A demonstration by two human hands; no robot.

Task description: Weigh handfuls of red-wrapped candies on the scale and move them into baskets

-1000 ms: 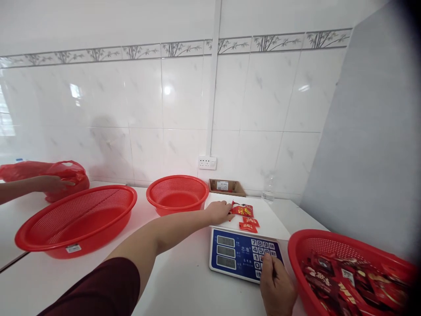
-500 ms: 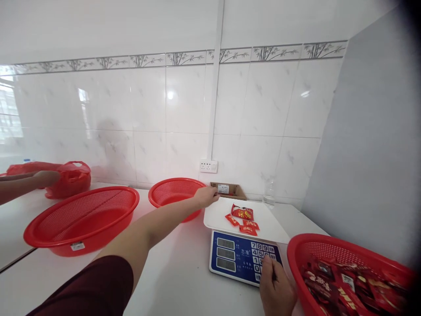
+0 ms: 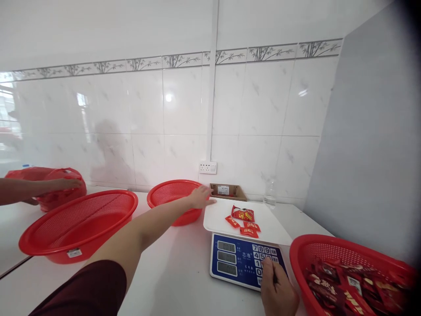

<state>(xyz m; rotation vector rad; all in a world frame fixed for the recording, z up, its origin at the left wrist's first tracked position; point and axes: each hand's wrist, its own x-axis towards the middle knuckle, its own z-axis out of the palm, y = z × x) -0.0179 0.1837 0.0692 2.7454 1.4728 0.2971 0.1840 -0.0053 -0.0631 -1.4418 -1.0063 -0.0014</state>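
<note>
A white-and-blue digital scale (image 3: 241, 263) stands on the table, with one larger red packet (image 3: 243, 213) and several small red packets (image 3: 249, 231) on its white tray (image 3: 266, 219). My left hand (image 3: 200, 197) is stretched out, fingers apart and slightly blurred, at the tray's far left corner, above the edge of a red mesh basket (image 3: 164, 197). I see nothing in it. By the scale's keypad, my right hand (image 3: 279, 285) is closed, its thumb over the keys; whatever its curled fingers hold, if anything, is hidden.
On the right a red basket (image 3: 297, 259) holds many dark red packets (image 3: 348, 281). A large red basket (image 3: 75, 224) stands left. Another person's hand (image 3: 64, 184) touches red plastic bags (image 3: 49, 199). Behind the scale are a cardboard box (image 3: 238, 193) and a clear bottle (image 3: 270, 193).
My left hand has drawn slightly left from the tray's far edge, and its fingers have spread. The other person's hand has moved right over the red bag. My right hand stays by the keypad.
</note>
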